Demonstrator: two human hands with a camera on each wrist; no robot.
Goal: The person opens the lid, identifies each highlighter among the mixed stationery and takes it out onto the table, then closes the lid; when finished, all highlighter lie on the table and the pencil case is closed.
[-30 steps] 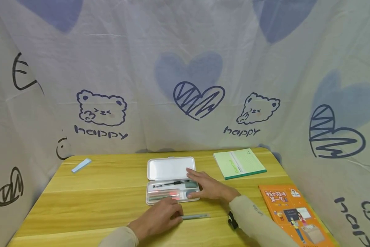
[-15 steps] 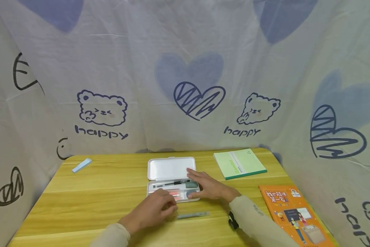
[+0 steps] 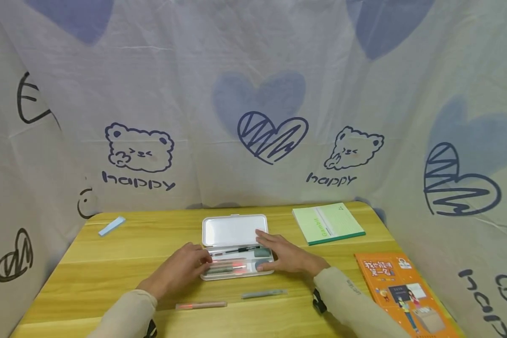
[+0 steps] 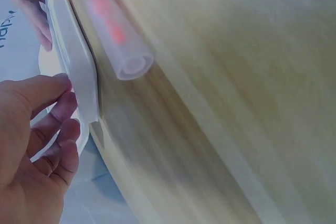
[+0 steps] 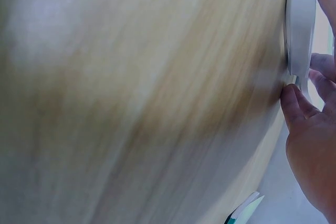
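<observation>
A white pencil case (image 3: 235, 231) lies open in the middle of the table, lid folded back. Inside are a black pen (image 3: 248, 250), a grey-green block (image 3: 261, 253) and slim items with pink and dark parts. My left hand (image 3: 181, 269) is at the case's left end, thumb and fingers bent in at the rim; whether they pinch anything is hidden. My right hand (image 3: 291, 256) rests across the right end, fingers extended over the lid and thumb on the lower tray. In front lie a clear tube with pink inside (image 3: 201, 305) and a greyish slim tube (image 3: 263, 294).
A light green notebook (image 3: 328, 224) lies at the back right, and an orange book (image 3: 405, 295) at the right edge. A pale blue strip (image 3: 111, 226) is at the back left. Patterned cloth (image 3: 194, 94) hangs around the wooden table (image 3: 109, 272).
My left hand has moved left and back from the greyish tube to the case's left end. The pink tube now shows on the table in front. My right hand has stayed put.
</observation>
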